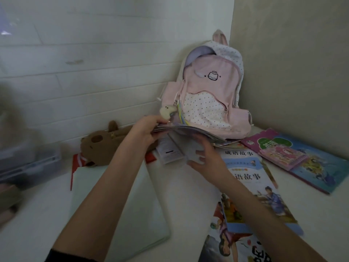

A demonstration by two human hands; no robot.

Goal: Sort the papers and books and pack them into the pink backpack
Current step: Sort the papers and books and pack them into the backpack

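Forearms reach in from the bottom edge toward the far corner of the white tabletop [181, 186]. The left hand [144, 129] is raised just in front of the pink backpack [209, 95], wrist bent, its fingers curled round the near end of a thin booklet [190, 132], pinching it with the thumb side up. That booklet hangs level above the tabletop, its far end reaching toward the base of the backpack. The right hand [204, 157] sits lower and to the right, palm turned inward, fingers spread and relaxed, touching the loose white papers [173, 154] under the booklet; it grips nothing that can be seen.

The backpack stands upright in the corner where the 2 walls meet, its top zip open, a small plush charm [168, 111] dangling at its front beside the left hand. 2 blue storybooks [251, 178] lie under the right forearm. A pink-and-green book [279, 146] lies further right. A brown plush pencil case [102, 144] lies left of the hands.
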